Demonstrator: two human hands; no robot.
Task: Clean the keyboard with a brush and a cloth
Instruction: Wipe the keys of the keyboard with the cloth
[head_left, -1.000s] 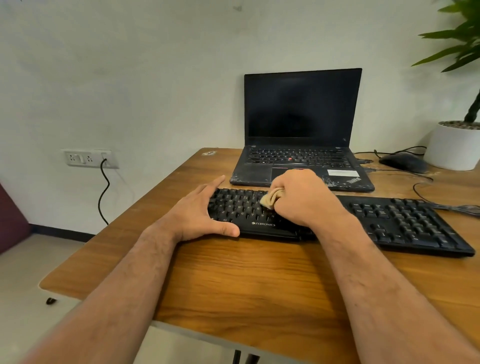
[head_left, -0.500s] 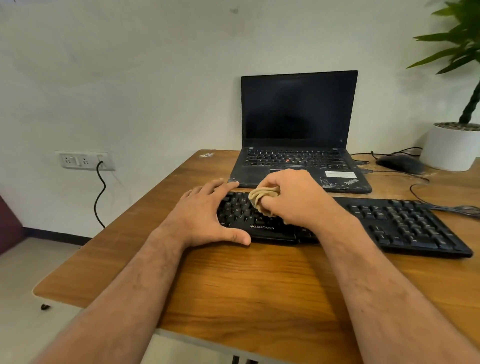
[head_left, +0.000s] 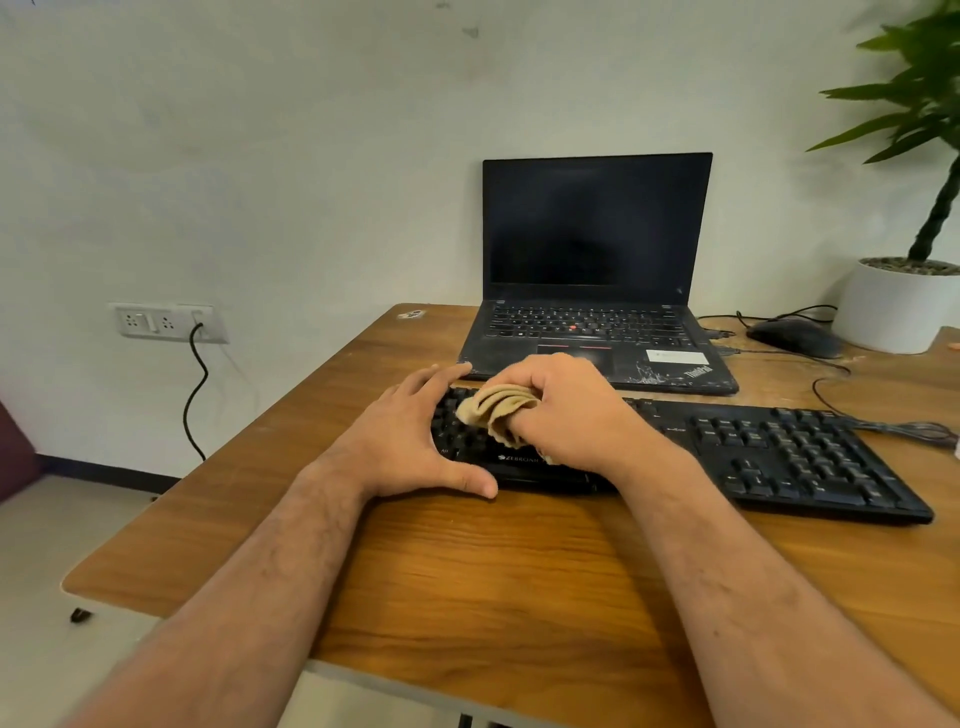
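- Keyboard (head_left: 779, 457), a black wired Zebronics model, lies across the wooden worktop (head_left: 519, 571) just in front of an open ThinkPad laptop (head_left: 597, 270); its left end sits under both hands.
- Right hand (head_left: 566, 415) has its fingers curled around a bunched tan cloth (head_left: 493, 410), clamped on it so a wad sticks out to the left and rests on the keys at the board's left part. Holding it balled like this likely gives a firm pad for rubbing between keycaps.
- Left hand (head_left: 410, 436) lies flat over the keyboard's left edge, fingers straight and slightly apart, thumb stretched along the front edge on the worktop. It grips nothing; it looks placed to brace the board so it does not slide under the wiping.
- Judging by the cloth's place, the wiping is at the far-left keys, and the number pad end on the right lies uncovered.
- No brush shows anywhere in view, so I cannot tell where it is.
- Behind the keyboard, the laptop's front edge sits very near the knuckles of both hands and limits any forward stroke.
- A black mouse (head_left: 795, 335) and its cables (head_left: 831, 374) lie to the right rear, next to a white plant pot (head_left: 898, 306); the keyboard's own lead trails off at the right and could snag if the board shifts.
- A wall socket (head_left: 166, 322) with a black cord plugged in sits on the wall at left, well apart from the work.
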